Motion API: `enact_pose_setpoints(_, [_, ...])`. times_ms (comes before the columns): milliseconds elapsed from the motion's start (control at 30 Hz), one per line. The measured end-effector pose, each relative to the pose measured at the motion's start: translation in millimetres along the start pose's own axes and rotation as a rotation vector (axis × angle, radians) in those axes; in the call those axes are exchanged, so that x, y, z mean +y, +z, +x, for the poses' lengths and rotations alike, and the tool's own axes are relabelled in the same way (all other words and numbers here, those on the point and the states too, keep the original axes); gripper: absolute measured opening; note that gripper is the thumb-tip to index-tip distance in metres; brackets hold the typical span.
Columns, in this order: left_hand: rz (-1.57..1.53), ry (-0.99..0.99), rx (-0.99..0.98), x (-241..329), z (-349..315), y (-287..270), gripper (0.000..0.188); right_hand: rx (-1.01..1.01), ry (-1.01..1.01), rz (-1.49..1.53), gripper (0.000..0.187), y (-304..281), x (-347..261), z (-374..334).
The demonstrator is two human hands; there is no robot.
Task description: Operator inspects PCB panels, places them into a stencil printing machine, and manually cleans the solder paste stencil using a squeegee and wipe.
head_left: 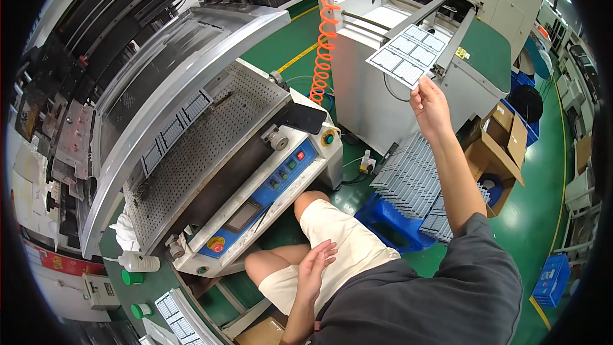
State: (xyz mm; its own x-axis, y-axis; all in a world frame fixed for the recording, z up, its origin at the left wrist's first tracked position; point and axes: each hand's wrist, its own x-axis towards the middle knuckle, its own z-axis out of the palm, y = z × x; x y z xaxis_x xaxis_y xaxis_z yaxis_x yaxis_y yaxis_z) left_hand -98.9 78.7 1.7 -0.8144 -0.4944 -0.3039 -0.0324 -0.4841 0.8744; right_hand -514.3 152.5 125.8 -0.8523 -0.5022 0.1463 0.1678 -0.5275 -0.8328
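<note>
My right hand (429, 105) is stretched out to the far right, thumb and fingers pinched on the near corner of a white sheet (403, 57) printed with black-outlined panels. The sheet lies flat at the mouth of the conveyor (460, 32) between its metal rails. Over my lap, my left hand (316, 265) is empty with its fingers loosely apart. On the left, another printed sheet (172, 134) rests on the perforated bed (236, 99) of a screen printing machine, partly hidden by the raised screen frame (191, 73).
Stacked printed sheets (408, 176) stand on a blue stool (389, 227), with an open cardboard box (498, 147) beside them. An orange coiled hose (324, 32) hangs between the machines. A control panel (258, 195), a white bottle (138, 262) and a sheet pile (182, 319) are nearer me.
</note>
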Motion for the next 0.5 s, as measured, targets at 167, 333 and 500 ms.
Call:
enact_pose_setpoints(167, [0.018, -0.007, -0.012, 2, 7, 4, 0.036, 0.024, -0.005, -0.021, 0.018, -6, -2, 4])
enact_pose_setpoints(333, [0.031, -0.013, -0.011, 1, 9, 4, 0.036, 0.077, -0.022, 0.036, 0.017, -11, -2, 15])
enact_pose_setpoints(500, [0.053, -0.004, -0.031, 5, 9, 7, 0.036, 0.150, -0.029, 0.088, 0.018, -21, -6, 28])
